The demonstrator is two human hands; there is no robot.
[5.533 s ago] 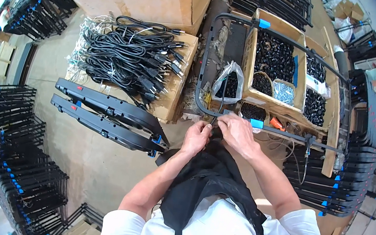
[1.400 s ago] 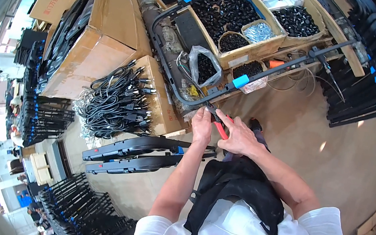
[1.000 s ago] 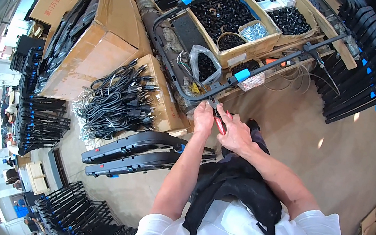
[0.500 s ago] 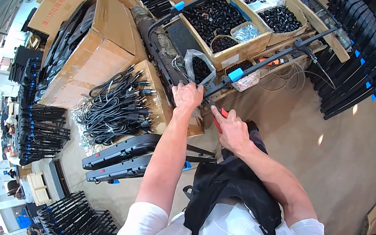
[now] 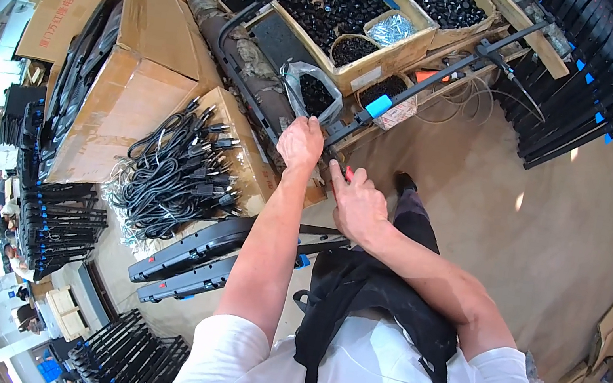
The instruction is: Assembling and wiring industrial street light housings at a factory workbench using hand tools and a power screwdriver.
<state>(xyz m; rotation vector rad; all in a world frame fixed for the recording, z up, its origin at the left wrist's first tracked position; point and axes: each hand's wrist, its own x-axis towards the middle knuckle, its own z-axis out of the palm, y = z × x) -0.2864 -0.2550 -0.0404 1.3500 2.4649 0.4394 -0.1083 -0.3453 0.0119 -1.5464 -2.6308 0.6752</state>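
Observation:
A black tubular frame (image 5: 454,69) with blue sleeves lies across the bench. At its near end my left hand (image 5: 301,145) is closed, beside a clear plastic bag (image 5: 292,77) of small black parts. Whatever sits inside those fingers is hidden. My right hand (image 5: 361,210) is wrapped round red-handled pliers (image 5: 349,172), its index finger stretched along them toward the frame's end. The pliers' jaws are hard to make out, close beside my left hand.
Wooden trays (image 5: 418,42) of black knobs and silver screws stand ahead. To the left are bundled black power cords (image 5: 181,172) and a large cardboard box (image 5: 140,77). Black frames (image 5: 578,98) are stacked at right. Loose wires (image 5: 469,101) hang off the bench edge.
The pliers' red handles, spread apart before, are now mostly covered by my right hand as its grip closes. The bench has shifted up and left in view. A foot now shows beyond my right hand.

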